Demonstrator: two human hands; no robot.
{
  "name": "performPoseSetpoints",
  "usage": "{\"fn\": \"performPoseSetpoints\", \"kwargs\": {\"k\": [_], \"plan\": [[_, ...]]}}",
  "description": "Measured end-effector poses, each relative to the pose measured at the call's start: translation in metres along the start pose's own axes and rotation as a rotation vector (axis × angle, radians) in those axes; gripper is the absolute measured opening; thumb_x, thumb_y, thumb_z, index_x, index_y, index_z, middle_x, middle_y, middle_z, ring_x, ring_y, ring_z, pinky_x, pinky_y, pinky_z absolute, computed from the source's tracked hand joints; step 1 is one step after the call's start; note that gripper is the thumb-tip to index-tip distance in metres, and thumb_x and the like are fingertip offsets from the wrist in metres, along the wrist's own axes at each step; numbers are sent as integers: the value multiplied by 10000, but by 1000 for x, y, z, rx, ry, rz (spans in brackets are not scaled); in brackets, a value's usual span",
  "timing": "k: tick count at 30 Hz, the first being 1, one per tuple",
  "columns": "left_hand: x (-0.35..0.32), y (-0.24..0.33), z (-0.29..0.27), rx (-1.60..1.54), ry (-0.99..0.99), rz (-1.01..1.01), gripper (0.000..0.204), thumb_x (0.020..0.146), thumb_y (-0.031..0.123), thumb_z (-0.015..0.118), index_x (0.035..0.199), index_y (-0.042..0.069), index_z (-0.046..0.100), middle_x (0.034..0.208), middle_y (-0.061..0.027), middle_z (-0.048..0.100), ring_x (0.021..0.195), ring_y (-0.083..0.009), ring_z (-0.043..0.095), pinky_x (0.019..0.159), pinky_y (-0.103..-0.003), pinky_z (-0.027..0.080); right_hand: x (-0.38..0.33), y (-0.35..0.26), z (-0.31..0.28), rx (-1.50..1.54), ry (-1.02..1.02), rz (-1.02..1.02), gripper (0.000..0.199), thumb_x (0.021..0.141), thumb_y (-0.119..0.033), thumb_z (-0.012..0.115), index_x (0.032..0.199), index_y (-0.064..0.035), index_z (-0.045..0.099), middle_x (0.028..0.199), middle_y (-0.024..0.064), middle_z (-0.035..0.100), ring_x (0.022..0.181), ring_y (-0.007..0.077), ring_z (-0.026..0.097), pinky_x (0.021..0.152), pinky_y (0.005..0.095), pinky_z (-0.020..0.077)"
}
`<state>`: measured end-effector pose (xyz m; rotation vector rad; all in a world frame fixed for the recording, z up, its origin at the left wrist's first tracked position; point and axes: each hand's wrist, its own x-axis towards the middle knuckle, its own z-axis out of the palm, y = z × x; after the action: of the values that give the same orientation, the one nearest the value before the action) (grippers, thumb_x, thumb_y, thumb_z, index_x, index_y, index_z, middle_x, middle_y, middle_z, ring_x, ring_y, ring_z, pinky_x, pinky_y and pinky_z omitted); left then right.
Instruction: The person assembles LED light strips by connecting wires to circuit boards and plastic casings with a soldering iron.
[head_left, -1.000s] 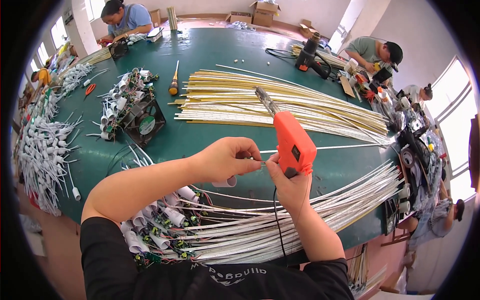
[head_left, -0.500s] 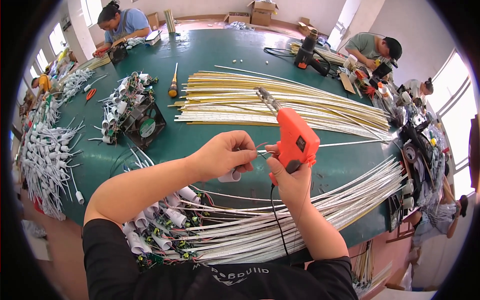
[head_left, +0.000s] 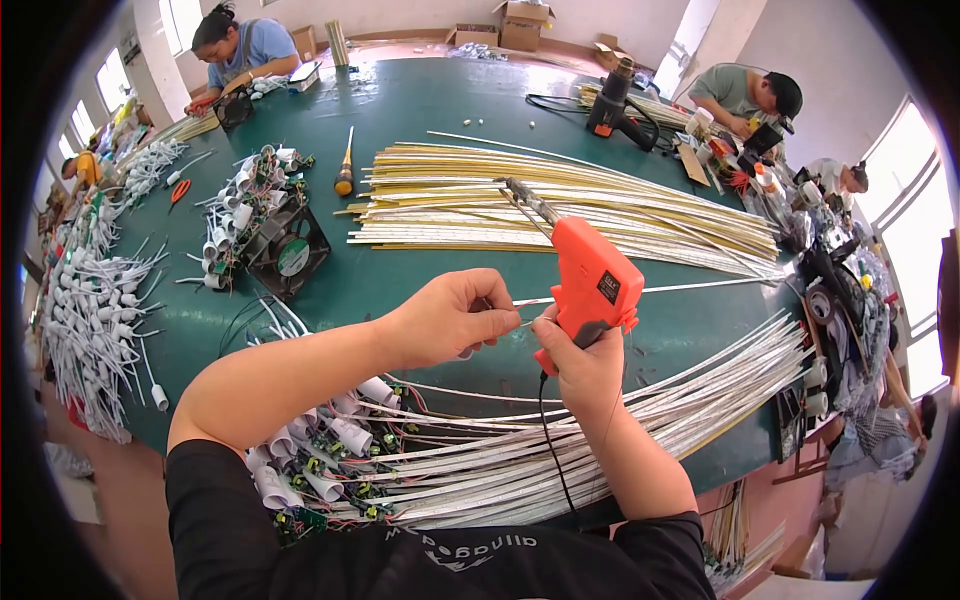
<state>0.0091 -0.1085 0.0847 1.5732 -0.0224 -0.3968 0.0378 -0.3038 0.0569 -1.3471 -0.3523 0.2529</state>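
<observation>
Green worktop (head_left: 440,100). Orange soldering gun (head_left: 590,285), metal tip up-left, over the worktop, right hand (head_left: 580,350) with grip clamped around its handle. Thin white strip (head_left: 690,288), end pinched in left hand (head_left: 450,318). Against half a second earlier: gun and hands barely shifted.

Green table (head_left: 450,100), bright windows (head_left: 915,230)

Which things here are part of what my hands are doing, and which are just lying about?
In hand:
left hand pinching a thin white strip
right hand gripping the orange soldering gun

Lying about:
yellow-handled screwdriver
small black fan
black heat gun
stack of yellowish strips
</observation>
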Motion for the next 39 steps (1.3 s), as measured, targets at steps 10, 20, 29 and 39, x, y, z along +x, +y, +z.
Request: {"fn": "performPoseSetpoints", "kwargs": {"k": [10, 20, 29, 39], "plan": [[-49, 78, -41, 815, 88, 266, 125, 835, 107, 626, 777, 12, 570, 666, -6, 527, 620, -75, 468, 557, -257, 399, -3, -11, 0, -90, 55, -89, 363, 799, 43, 649, 1136, 3, 523, 825, 21, 592, 654, 67, 536, 535, 199, 433], [-42, -6, -104, 860, 23, -242, 147, 807, 163, 598, 786, 18, 607, 696, -82, 597, 653, -172, 555, 612, -328, 455, -5, -39, 6, -37, 4, -214, 453, 781, 73, 592, 1218, 32, 478, 1159, 182, 594, 866, 190, 646, 663, 264, 538], [-13, -78, -116, 733, 153, -289, 153, 806, 177, 609, 817, 28, 641, 756, -100, 637, 725, -226, 603, 673, -353, 478, -9, -14, -17, 117, -115, -31, 536, 764, -5, 638, 1260, 52, 443, 1118, 183, 593, 933, 244, 639, 790, 347, 540], [-21, -75, -112, 886, 219, -347, 137, 773, 177, 587, 782, 55, 649, 790, -121, 656, 786, -287, 624, 705, -382, 495, -9, 7, 12, -234, -239, 164, 302, 802, -29, 637, 1095, 19, 585, 988, 88, 647, 889, 131, 603, 802, 288, 483]]}}
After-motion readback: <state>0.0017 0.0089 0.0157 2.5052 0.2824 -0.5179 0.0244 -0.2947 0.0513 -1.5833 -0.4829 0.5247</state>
